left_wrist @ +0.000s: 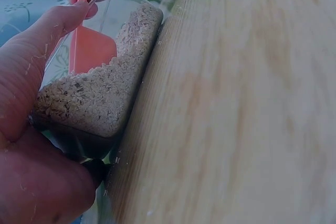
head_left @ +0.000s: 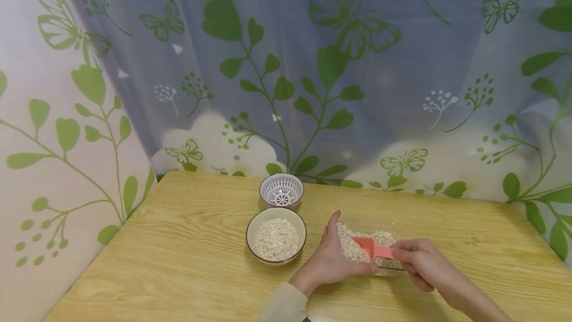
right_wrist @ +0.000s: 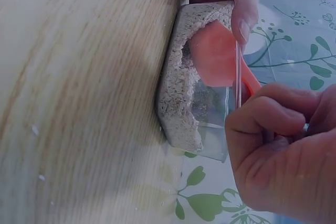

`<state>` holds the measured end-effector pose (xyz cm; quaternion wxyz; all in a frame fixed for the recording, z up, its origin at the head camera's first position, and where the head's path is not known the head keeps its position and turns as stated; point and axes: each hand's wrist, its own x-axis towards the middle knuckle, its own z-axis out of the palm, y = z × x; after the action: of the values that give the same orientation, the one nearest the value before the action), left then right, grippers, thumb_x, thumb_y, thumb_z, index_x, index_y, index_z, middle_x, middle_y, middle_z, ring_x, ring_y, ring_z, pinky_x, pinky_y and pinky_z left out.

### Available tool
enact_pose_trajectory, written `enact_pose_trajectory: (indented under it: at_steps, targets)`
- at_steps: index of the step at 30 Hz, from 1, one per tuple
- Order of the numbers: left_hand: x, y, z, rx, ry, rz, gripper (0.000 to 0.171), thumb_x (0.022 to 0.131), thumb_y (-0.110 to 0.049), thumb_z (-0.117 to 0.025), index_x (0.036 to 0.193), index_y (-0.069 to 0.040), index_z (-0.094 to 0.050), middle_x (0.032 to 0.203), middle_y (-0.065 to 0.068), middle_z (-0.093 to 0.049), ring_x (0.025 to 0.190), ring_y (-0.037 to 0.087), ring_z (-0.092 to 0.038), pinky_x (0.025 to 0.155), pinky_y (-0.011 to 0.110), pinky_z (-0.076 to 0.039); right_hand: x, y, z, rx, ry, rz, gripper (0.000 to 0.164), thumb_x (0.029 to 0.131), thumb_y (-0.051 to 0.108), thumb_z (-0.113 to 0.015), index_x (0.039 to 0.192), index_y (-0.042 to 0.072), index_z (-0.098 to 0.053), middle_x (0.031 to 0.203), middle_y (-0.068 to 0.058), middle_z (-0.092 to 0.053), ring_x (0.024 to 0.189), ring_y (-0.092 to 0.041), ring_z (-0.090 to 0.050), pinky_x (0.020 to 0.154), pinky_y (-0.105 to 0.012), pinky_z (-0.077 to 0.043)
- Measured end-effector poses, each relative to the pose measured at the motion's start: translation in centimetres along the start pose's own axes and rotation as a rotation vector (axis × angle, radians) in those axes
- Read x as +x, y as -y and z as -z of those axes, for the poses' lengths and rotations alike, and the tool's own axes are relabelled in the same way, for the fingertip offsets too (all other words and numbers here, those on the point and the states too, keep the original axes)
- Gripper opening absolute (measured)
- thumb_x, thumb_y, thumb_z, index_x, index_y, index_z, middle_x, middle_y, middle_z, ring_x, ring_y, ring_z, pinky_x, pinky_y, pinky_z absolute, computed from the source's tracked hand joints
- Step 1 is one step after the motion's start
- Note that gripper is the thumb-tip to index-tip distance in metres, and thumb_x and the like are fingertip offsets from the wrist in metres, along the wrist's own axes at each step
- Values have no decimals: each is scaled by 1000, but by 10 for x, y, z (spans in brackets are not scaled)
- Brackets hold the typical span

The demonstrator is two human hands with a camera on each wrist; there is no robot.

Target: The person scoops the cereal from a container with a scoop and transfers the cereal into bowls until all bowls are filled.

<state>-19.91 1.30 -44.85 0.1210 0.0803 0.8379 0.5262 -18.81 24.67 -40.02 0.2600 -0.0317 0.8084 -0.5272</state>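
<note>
A clear box-shaped container [right_wrist: 212, 142] of oat flakes [left_wrist: 100, 98] stands on the table. My left hand [head_left: 331, 257] grips its left end, the thumb along the near side and the other fingers toward the far side. With thumb and curled fingers, my right hand [head_left: 422, 261] pinches the handle of a coral-pink scoop [head_left: 367, 246]. The scoop's bowl [right_wrist: 212, 56] lies inside the container, its edge in the flakes. A hollow in the flakes shows beside it in the right wrist view.
Left of the container, a cream bowl [head_left: 251, 248] with a dark rim holds a heap of oat flakes. Behind it stands a smaller patterned bowl [head_left: 281, 190]. A leaf-and-butterfly curtain [head_left: 286, 63] hangs along the back edge of the wooden table [head_left: 187, 262].
</note>
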Motion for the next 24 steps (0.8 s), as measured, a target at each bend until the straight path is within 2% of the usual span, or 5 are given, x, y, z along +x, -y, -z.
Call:
enact_pose_trajectory:
  at_steps: [4,11,15,19,24]
  targets:
    - [-1,-1,1,4,-3,2,137,63,-52,-94,164,-31,-4,169,16,-24,151,37,-34,119,58,-37,-3,5,-5,8,-31,-9,37,108,15,-44,126,-15,-55,52,8,-31,42,-5,-25,43,-22,-26]
    - [-1,-2,1,9,3,4,137,63,-52,-94,164,-34,-4,169,20,-23,150,41,-35,118,60,-38,-2,3,-8,86,-25,-41,24,109,18,-42,87,10,-50,57,7,-30,45,-7,-26,45,-24,-24]
    - [-1,-1,1,2,6,-2,135,64,-51,-94,164,-35,-4,168,17,-24,150,39,-35,117,59,-39,-3,-2,-5,145,-32,-50,21,108,18,-43,108,2,-57,58,7,-32,47,-7,-28,46,-25,-24]
    - [-1,1,1,-12,8,-8,134,65,-51,-94,163,-36,-4,168,14,-25,150,36,-35,117,57,-40,-5,-7,-1,191,-40,-51,40,109,18,-41,135,-12,-46,58,7,-33,47,-7,-30,47,-25,-25]
    - [0,2,1,-49,21,-2,134,66,-51,-94,163,-39,-3,168,15,-25,151,36,-34,116,57,-40,-6,-12,5,276,-34,-33,40,109,16,-41,137,-11,-46,60,8,-35,46,-6,-33,46,-25,-24]
